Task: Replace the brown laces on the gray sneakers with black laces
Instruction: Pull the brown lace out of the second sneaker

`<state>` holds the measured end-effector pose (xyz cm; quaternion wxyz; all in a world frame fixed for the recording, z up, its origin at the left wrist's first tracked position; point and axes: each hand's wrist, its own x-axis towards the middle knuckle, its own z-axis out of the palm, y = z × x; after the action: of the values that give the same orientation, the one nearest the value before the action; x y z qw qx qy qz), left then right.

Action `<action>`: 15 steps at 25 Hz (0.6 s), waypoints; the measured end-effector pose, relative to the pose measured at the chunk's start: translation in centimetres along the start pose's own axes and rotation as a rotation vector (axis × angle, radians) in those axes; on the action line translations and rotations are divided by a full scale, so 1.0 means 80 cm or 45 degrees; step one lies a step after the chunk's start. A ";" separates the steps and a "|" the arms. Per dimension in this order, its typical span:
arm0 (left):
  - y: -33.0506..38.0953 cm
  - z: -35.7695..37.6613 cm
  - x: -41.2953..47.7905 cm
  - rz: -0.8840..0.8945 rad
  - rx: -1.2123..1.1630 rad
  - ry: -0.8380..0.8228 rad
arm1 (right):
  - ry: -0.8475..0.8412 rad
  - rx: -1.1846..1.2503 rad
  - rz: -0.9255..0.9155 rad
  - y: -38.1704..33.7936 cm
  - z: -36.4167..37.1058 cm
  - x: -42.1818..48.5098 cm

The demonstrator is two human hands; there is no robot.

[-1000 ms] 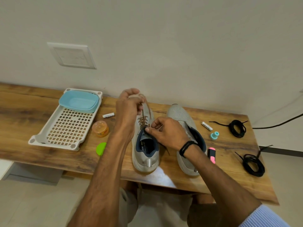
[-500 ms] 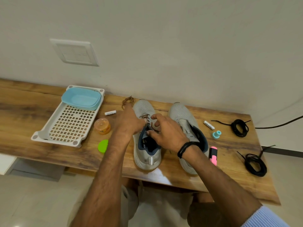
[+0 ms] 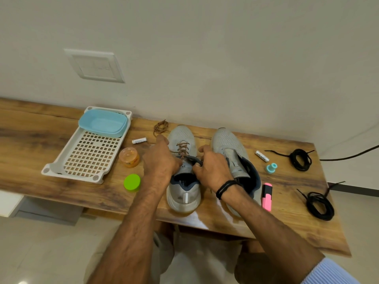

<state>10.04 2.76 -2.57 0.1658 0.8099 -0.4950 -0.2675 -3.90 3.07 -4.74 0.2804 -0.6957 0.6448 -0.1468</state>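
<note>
Two gray sneakers stand side by side on the wooden table (image 3: 30,128). The left sneaker (image 3: 183,173) still carries a brown lace (image 3: 182,148) through its upper eyelets. The right sneaker (image 3: 233,158) has no lace. My left hand (image 3: 162,160) grips the left side of the left sneaker's collar. My right hand (image 3: 213,169) pinches the right side of that collar near the top eyelets. A loose coil of brown lace (image 3: 161,127) lies behind the left sneaker. Two coiled black laces (image 3: 300,159) (image 3: 320,204) lie at the table's right end.
A white perforated tray (image 3: 90,154) holds a blue tub (image 3: 102,123) at the left. Near it sit an orange jar (image 3: 129,157), a green lid (image 3: 132,182) and a battery (image 3: 139,140). Right of the sneakers lie another battery (image 3: 262,156), a teal cap (image 3: 271,168) and a pink highlighter (image 3: 266,196).
My left hand came down from pulling the brown lace up and now holds the sneaker's collar. The brown coil behind the shoe has come into view. The right hand stays at the eyelets.
</note>
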 end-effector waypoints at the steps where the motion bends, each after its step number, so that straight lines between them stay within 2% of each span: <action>1: -0.003 -0.004 0.002 -0.013 -0.052 -0.003 | 0.001 0.013 0.017 0.001 -0.001 -0.001; 4: -0.008 -0.015 0.005 -0.044 -0.231 0.004 | 0.006 0.043 0.032 0.002 -0.005 0.000; 7: -0.012 -0.018 0.007 -0.062 -0.326 -0.175 | -0.046 0.049 0.003 0.004 -0.009 -0.001; 10: -0.012 -0.017 0.010 -0.028 -0.244 -0.348 | -0.124 -0.003 -0.056 0.007 -0.008 -0.004; 15: -0.007 -0.007 0.011 0.071 -0.109 -0.322 | -0.097 0.012 -0.031 0.007 -0.012 -0.001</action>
<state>11.12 2.21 -2.65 0.1438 0.7478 -0.5226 -0.3835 -4.88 2.97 -4.29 0.3064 -0.7073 0.6244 -0.1268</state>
